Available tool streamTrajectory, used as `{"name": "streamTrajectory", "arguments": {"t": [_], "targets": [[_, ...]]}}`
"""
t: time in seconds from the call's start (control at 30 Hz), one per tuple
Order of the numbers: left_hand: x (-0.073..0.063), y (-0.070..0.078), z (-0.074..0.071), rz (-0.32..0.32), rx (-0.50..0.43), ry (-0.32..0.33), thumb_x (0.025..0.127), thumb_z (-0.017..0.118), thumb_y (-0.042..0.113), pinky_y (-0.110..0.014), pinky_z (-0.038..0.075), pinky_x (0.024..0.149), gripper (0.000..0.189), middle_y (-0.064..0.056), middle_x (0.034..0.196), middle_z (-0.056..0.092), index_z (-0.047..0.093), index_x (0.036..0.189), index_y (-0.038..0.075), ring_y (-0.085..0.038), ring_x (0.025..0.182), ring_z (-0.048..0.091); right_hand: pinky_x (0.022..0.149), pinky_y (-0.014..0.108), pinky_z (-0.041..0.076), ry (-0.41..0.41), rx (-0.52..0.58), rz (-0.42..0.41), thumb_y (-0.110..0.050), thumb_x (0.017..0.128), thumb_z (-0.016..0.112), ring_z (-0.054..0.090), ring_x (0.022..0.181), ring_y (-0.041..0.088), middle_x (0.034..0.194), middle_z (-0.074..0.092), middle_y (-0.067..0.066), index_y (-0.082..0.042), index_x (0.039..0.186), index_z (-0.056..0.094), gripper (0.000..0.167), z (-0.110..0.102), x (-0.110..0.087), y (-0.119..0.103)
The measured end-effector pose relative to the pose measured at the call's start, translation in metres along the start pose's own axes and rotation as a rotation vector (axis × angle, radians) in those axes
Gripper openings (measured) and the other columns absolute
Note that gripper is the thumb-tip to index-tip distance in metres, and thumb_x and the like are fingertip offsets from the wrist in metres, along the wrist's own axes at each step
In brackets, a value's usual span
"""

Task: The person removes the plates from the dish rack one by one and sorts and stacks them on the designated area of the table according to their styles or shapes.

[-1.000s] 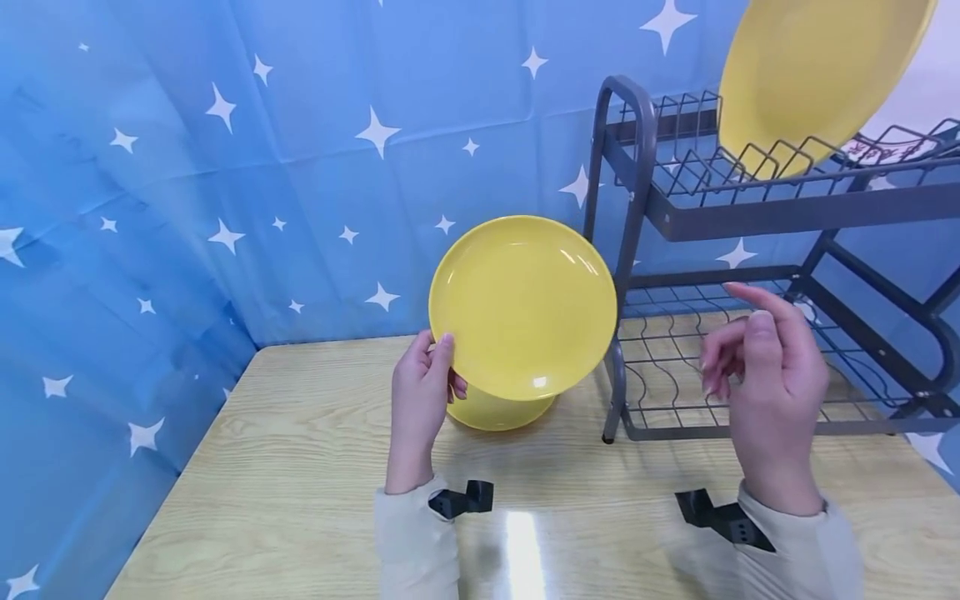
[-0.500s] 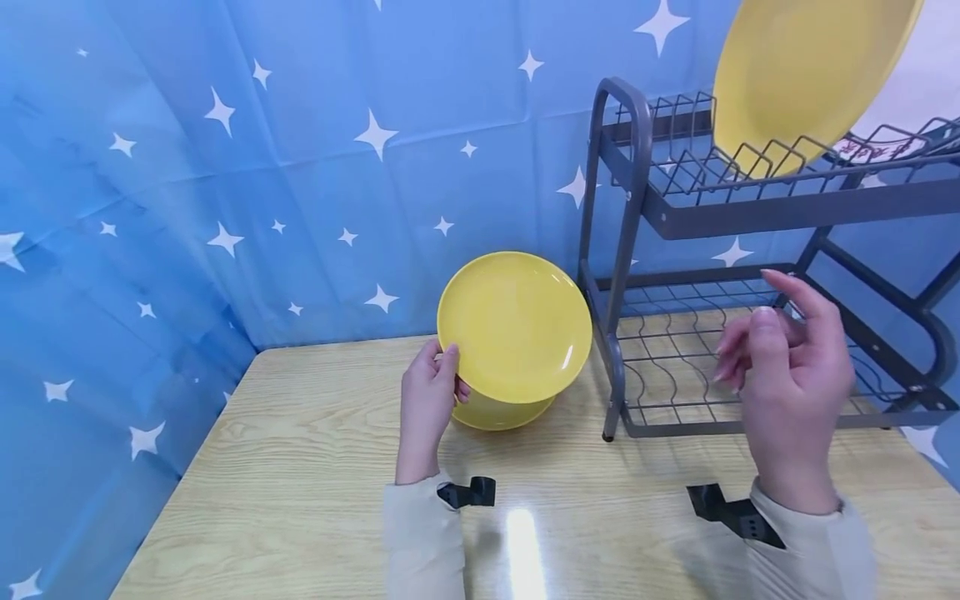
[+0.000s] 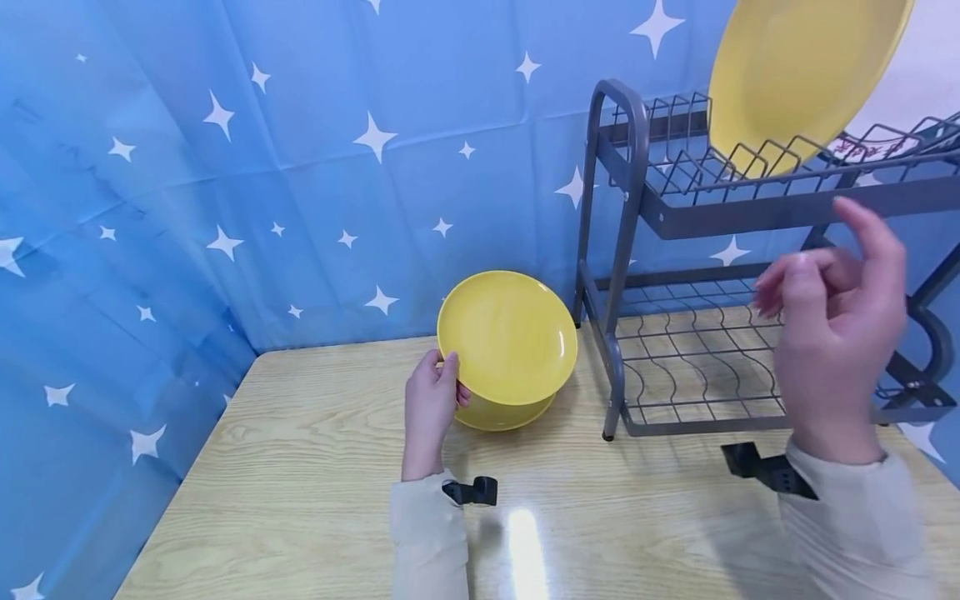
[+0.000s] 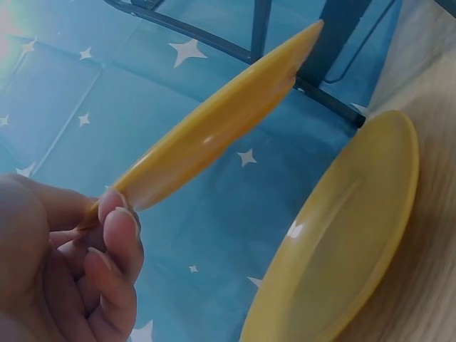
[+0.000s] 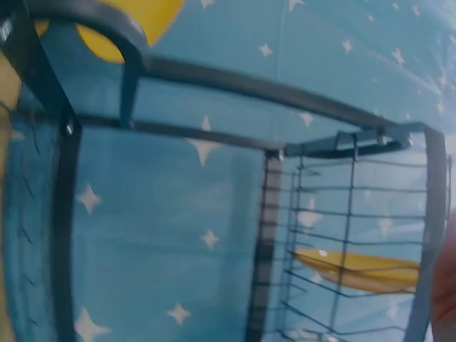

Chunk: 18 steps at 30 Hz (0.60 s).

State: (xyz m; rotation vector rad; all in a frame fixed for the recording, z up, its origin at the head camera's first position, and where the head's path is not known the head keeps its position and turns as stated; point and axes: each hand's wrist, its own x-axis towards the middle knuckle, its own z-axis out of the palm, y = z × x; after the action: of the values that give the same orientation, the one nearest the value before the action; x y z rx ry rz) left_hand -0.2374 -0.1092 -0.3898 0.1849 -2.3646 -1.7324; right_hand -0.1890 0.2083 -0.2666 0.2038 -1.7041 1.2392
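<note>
By its left rim, a round yellow plate [image 3: 510,333] is pinched between the thumb and fingers of my left hand [image 3: 429,412]. It is tilted above a second yellow plate [image 4: 349,228] that lies on the table; the left wrist view shows a gap between the two. My right hand [image 3: 840,333] is raised in front of the dish rack [image 3: 757,218], fingers loosely bent and holding nothing. A large yellow plate [image 3: 802,75] stands on edge among the wires of the rack's upper tier.
The rack's lower wire tier [image 3: 697,358] stands on the wooden table [image 3: 300,483], to the right of the plates. Behind hangs a blue curtain [image 3: 300,167] with white stars. Something with red markings [image 3: 862,148] sits at the right of the upper tier.
My left hand has lowered the held plate and tilted it, bringing it left and closer to the plate underneath. My right hand has moved right and up along the rack.
</note>
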Motion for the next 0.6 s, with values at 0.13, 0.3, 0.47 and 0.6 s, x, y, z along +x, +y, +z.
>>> {"name": "streamTrajectory", "arguments": {"t": [0.13, 0.3, 0.47, 0.6], "targets": [[0.002, -0.004, 0.002, 0.002, 0.037, 0.007, 0.094, 0.043, 0.032, -0.031, 0.046, 0.047, 0.024, -0.007, 0.057, 0.057, 0.054, 0.094, 0.011, -0.021, 0.047, 0.056, 0.069, 0.015, 0.041, 0.029, -0.077, -0.046, -0.009, 0.089, 0.044, 0.055, 0.072, 0.002, 0.081, 0.057, -0.008, -0.014, 0.129, 0.041, 0.04, -0.004, 0.02, -0.006], [0.002, -0.009, 0.003, 0.003, 0.069, 0.016, 0.094, 0.043, 0.031, -0.031, 0.045, 0.046, 0.023, -0.006, 0.056, 0.057, 0.054, 0.091, 0.011, -0.02, 0.046, 0.056, 0.08, 0.014, 0.036, 0.031, -0.219, -0.066, -0.014, 0.089, 0.044, 0.051, 0.084, -0.003, 0.092, 0.054, -0.019, -0.017, 0.13, 0.038, 0.042, -0.006, 0.042, -0.009], [0.002, -0.013, 0.005, -0.003, 0.091, 0.015, 0.095, 0.042, 0.028, -0.03, 0.045, 0.044, 0.023, -0.006, 0.056, 0.057, 0.054, 0.091, 0.009, -0.018, 0.046, 0.056, 0.085, 0.015, 0.033, -0.006, -0.341, -0.023, -0.022, 0.09, 0.044, 0.042, 0.087, -0.007, 0.101, 0.044, -0.025, -0.024, 0.134, 0.034, 0.044, -0.009, 0.062, -0.012], [0.002, -0.016, 0.008, -0.006, 0.123, 0.021, 0.095, 0.042, 0.028, -0.03, 0.044, 0.045, 0.024, -0.006, 0.055, 0.057, 0.054, 0.09, 0.008, -0.018, 0.046, 0.056, 0.085, 0.014, 0.035, -0.054, -0.363, 0.04, -0.025, 0.09, 0.046, 0.043, 0.086, -0.006, 0.106, 0.044, -0.023, -0.03, 0.136, 0.027, 0.05, -0.012, 0.073, -0.014]]}}
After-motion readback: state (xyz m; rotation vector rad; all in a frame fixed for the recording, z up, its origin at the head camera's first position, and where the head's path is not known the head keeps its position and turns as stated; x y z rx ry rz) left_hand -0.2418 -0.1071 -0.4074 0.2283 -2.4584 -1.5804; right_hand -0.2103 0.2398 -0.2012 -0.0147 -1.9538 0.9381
